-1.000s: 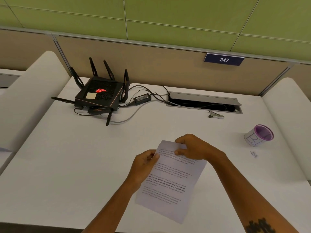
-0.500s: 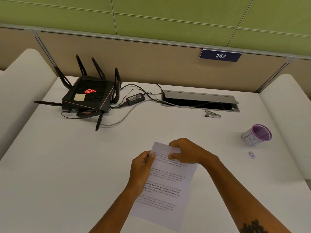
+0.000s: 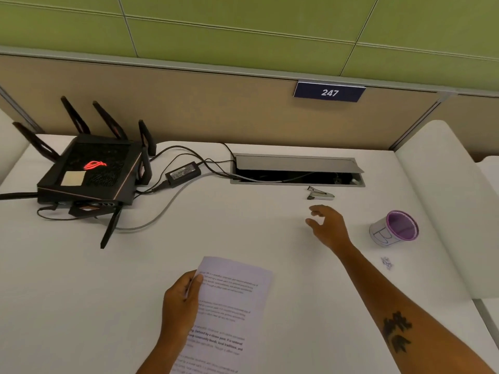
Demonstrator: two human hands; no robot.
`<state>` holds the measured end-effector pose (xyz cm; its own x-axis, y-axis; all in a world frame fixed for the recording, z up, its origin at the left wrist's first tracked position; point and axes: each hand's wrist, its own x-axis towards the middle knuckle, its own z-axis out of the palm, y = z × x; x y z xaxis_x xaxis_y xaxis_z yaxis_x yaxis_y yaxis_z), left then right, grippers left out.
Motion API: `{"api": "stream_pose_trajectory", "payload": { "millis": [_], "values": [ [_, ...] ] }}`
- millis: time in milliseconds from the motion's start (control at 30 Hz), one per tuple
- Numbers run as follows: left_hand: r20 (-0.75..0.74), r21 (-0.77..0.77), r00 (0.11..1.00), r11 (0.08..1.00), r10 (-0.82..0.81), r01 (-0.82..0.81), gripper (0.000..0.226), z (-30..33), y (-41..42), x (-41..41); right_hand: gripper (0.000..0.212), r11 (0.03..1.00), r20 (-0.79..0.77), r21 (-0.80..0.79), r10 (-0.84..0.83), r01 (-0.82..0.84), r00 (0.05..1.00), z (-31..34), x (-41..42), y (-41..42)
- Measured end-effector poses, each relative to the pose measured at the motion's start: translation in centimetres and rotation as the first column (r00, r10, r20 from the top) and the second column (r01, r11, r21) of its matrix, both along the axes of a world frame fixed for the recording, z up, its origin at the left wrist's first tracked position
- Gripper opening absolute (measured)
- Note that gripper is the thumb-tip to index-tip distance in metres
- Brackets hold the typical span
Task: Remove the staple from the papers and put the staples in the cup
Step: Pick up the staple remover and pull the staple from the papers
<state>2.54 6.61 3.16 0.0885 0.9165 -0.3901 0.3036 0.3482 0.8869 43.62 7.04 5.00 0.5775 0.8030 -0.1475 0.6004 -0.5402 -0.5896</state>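
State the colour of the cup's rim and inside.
Purple; the cup has a white outer wall with pen marks, seen in the head view.

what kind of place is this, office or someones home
Most likely an office workstation: a white desk walled by a partition carrying a number plate reading 247, a cable hatch built into the desktop, and a router wired through it.

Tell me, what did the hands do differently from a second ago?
The right hand let go of the papers and reached out, open, toward the staple remover by the cable slot. The left hand keeps gripping the papers' edge. The cup hasn't moved.
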Motion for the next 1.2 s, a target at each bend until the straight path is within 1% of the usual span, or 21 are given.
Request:
{"api": "stream_pose_trajectory", "payload": {
  "millis": [67, 133, 200, 267, 333, 433, 500, 733, 833, 900, 1000, 1100, 1200],
  "values": [
    [-0.022, -0.001, 1.0, 1.0, 0.004, -0.004, 0.02, -0.3, 0.6, -0.1, 0.041, 0.999, 0.038, 0.006, -0.045, 0.045, 0.998, -0.8, 2.3, 1.4],
    [-0.051, 0.002, 0.999, 1.0, -0.003, 0.003, 0.021, -0.8, 1.1, -0.1, 0.049, 0.999, 0.078, -0.002, -0.051, 0.052, 0.996, -1.2, 4.0, 2.9],
    [-0.079, -0.001, 0.997, 1.0, -0.016, 0.016, 0.023, -1.3, 1.6, 0.1, 0.056, 0.999, 0.135, -0.022, -0.026, 0.029, 0.991, -1.5, 5.2, 4.4],
    [-0.078, -0.005, 0.997, 1.0, -0.012, 0.012, 0.023, -1.5, 2.1, 0.5, 0.061, 0.998, 0.231, -0.051, 0.034, -0.023, 0.972, -1.8, 6.2, 5.8],
    [-0.076, -0.006, 0.997, 1.0, -0.014, 0.014, 0.022, -1.6, 2.6, 0.9, 0.062, 0.991, 0.286, -0.111, 0.104, -0.075, 0.952, -2.0, 7.1, 6.9],
    [-0.072, -0.027, 0.997, 1.0, -0.016, 0.014, 0.022, -1.8, 3.3, 1.6, 0.058, 0.974, 0.298, -0.191, 0.174, -0.12, 0.939, -2.4, 8.0, 7.9],
    [-0.081, -0.037, 0.996, 0.999, -0.022, 0.02, 0.024, -1.9, 3.6, 1.9, 0.054, 0.968, 0.283, -0.208, 0.197, -0.14, 0.939, -2.6, 8.4, 8.2],
    [-0.097, -0.046, 0.995, 0.999, -0.03, 0.025, 0.024, -1.8, 3.9, 2.0, 0.046, 0.987, 0.131, -0.115, 0.124, -0.109, 0.984, -3.0, 8.3, 7.7],
    [-0.103, -0.041, 0.994, 0.999, -0.034, 0.03, 0.022, -1.6, 3.8, 2.0, 0.044, 0.996, -0.049, -0.023, 0.088, -0.089, 0.995, -2.5, 7.2, 7.0],
    [-0.086, -0.036, 0.996, 0.999, -0.036, 0.033, 0.021, -1.5, 3.8, 2.1, 0.042, 0.998, -0.169, 0.046, 0.042, -0.035, 0.985, -1.8, 5.8, 6.5],
    [-0.058, -0.024, 0.998, 0.999, -0.03, 0.029, 0.021, -1.3, 3.5, 1.9, 0.038, 0.992, -0.287, 0.118, 0.002, 0.033, 0.958, -0.5, 2.8, 5.4],
    [-0.045, -0.009, 0.998, 0.999, -0.04, 0.04, 0.019, -1.1, 2.9, 1.8, 0.035, 0.99, -0.339, 0.142, 0.042, 0.007, 0.94, 0.8, -0.7, 4.0],
    [-0.017, 0.008, 0.999, 0.999, -0.044, 0.044, 0.018, -0.4, 2.2, 1.5, 0.03, 0.982, -0.373, 0.17, 0.141, -0.081, 0.917, 2.4, -4.4, 2.4]
  ]
}}
